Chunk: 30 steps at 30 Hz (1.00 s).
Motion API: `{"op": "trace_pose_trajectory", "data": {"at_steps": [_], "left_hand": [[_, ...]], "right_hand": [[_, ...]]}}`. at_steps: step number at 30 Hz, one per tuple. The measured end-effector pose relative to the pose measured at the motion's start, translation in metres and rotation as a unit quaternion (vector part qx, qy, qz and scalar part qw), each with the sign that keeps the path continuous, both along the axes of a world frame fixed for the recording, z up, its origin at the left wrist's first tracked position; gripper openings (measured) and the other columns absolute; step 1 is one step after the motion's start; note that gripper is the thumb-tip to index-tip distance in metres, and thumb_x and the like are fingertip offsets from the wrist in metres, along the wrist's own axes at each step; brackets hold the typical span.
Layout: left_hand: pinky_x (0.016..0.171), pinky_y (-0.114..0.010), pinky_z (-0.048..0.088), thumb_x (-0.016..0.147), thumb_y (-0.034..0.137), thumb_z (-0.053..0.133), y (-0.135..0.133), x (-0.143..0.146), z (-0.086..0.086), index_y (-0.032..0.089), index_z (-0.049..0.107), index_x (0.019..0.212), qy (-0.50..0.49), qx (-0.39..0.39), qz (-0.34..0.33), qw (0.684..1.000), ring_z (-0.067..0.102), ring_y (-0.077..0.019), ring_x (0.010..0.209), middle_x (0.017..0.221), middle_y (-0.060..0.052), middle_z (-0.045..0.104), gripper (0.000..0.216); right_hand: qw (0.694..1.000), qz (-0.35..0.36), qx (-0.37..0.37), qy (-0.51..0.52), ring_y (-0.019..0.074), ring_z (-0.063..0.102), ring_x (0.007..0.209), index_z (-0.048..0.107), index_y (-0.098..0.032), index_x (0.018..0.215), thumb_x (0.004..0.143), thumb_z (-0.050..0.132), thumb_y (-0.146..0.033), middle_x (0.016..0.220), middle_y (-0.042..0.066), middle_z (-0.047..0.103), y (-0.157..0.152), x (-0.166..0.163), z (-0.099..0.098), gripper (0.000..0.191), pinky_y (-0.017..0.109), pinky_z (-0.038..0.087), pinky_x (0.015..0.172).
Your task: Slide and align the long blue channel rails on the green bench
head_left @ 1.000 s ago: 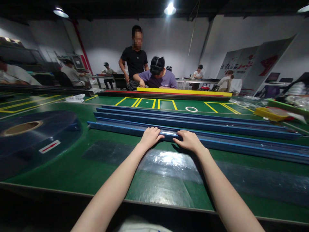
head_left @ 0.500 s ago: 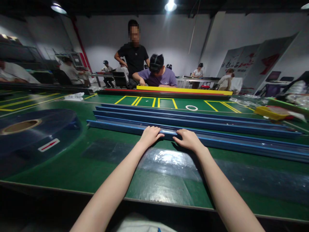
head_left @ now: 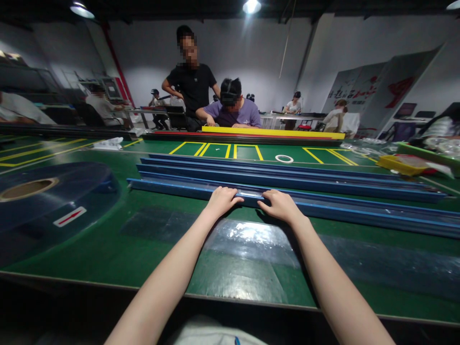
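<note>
A long blue channel profile (head_left: 172,188) lies across the green table, closest to me of several similar blue profiles. My left hand (head_left: 222,200) grips its near wall, fingers curled over the top edge and thumb along the front face. A short stretch to the right, my right hand (head_left: 278,203) holds the same wall in the same way, its thumb pointing towards the left one. Between the two hands a shiny piece of the channel shows. The fingertips are hidden inside it. In front of the profile a clear plastic strip (head_left: 247,237) lies flat under my forearms.
A large roll of clear bluish film (head_left: 89,191) rests at the left. Behind the blue profiles are a white ring (head_left: 283,158), yellow tape outlines and a long yellow bar (head_left: 273,132). At the right sits a yellow tray (head_left: 402,165). Across the table, one person bends forward and another stands.
My hands keep their hold on the blue profile at the same spot. The view has shifted slightly, and the standing person across the table leans a little further left.
</note>
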<state>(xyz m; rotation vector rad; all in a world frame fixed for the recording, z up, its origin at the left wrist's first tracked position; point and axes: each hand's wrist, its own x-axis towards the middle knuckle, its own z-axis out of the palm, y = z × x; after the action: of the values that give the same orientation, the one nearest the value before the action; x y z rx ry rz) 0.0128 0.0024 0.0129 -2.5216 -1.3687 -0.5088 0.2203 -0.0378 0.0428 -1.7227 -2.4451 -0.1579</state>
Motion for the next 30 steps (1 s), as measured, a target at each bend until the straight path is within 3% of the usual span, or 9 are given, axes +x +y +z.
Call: {"op": "trace_pose_trajectory", "data": {"at_steps": [30], "left_hand": [[0.070,-0.030,0.032,0.088,0.050,0.042,-0.0003,-0.0005,-0.0089,0.017,0.059,0.085,0.017,0.052,-0.008,0.998,0.056,-0.0195,0.086,0.091,-0.005,0.065,0.037]], "right_hand": [[0.999,0.026,0.027,-0.018,0.0189,0.058,0.092,0.060,-0.019,0.093,0.091,0.034,-0.045,0.098,0.008,0.066,0.0026,-0.0090,-0.0068,0.037,0.025,0.036,0.070]]}}
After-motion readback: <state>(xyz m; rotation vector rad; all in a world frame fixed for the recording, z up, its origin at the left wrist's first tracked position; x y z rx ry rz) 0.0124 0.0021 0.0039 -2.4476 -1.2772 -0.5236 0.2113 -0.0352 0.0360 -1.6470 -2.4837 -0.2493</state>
